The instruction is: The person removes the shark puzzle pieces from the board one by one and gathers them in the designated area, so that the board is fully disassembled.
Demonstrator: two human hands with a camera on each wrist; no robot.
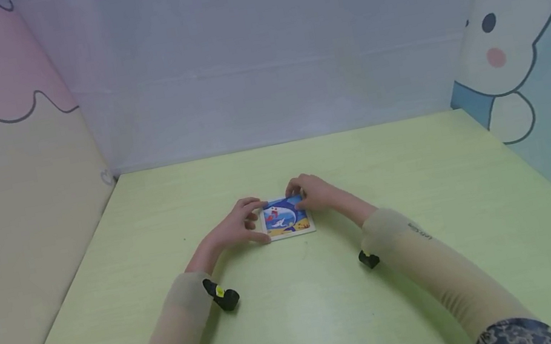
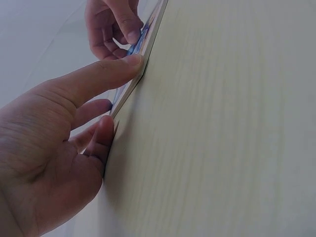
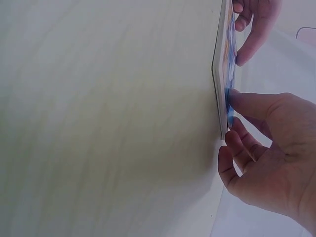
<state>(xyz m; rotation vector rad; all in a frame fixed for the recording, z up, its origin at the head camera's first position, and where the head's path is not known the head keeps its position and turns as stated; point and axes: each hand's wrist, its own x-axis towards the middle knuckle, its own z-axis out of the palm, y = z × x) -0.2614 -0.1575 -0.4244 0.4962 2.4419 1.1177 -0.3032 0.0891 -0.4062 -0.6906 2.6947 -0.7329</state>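
Observation:
A small square jigsaw puzzle (image 1: pixel 284 222) in a pale frame lies flat on the table, showing a blue dolphin over a yellow seabed. My left hand (image 1: pixel 235 226) holds its left side, thumb at the near corner and fingertips at the far one; the left wrist view shows that thumb (image 2: pixel 116 74) on the frame's edge. At the far right corner, my right hand (image 1: pixel 312 192) pinches a blue puzzle piece (image 3: pixel 230 117), thumb on its face and fingers by the edge. Fingers partly hide that corner.
The pale green table (image 1: pixel 301 315) stretches around the puzzle on all sides. A whitish curtain (image 1: pixel 260 52) stands behind it, with cartoon-printed walls left and right. Small black wrist cameras (image 1: pixel 227 298) hang below both sleeves.

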